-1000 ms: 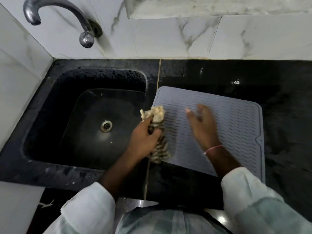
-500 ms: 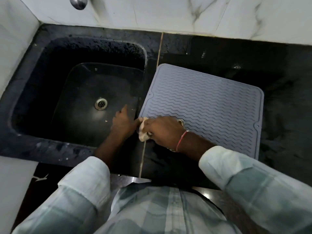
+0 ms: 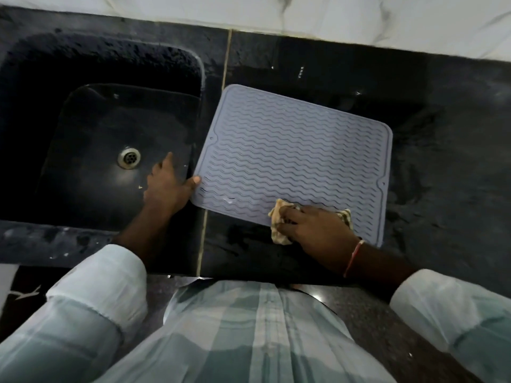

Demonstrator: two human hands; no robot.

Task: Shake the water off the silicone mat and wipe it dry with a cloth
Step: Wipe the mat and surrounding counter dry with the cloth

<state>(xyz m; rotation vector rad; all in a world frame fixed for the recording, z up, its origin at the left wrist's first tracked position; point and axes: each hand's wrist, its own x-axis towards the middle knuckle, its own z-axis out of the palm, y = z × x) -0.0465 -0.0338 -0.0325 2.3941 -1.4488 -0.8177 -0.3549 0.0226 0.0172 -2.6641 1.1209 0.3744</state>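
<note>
A grey silicone mat (image 3: pixel 293 153) with wavy ridges lies flat on the black counter, its left edge at the sink's rim. My left hand (image 3: pixel 166 186) holds the mat's near-left corner, thumb on top of the edge. My right hand (image 3: pixel 318 230) presses a crumpled beige cloth (image 3: pixel 279 225) onto the mat's near edge; a striped end of the cloth shows past my knuckles. A few water drops sit on the mat near its front left.
A black stone sink (image 3: pixel 83 128) with a metal drain (image 3: pixel 129 157) lies to the left. The black counter (image 3: pixel 442 161) stretches right of the mat and looks wet. White marble wall tiles (image 3: pixel 359 20) run along the back.
The cloth passed from my left hand to my right. My right hand has slid the cloth rightward along the mat's near edge, and my left hand now holds the mat's corner.
</note>
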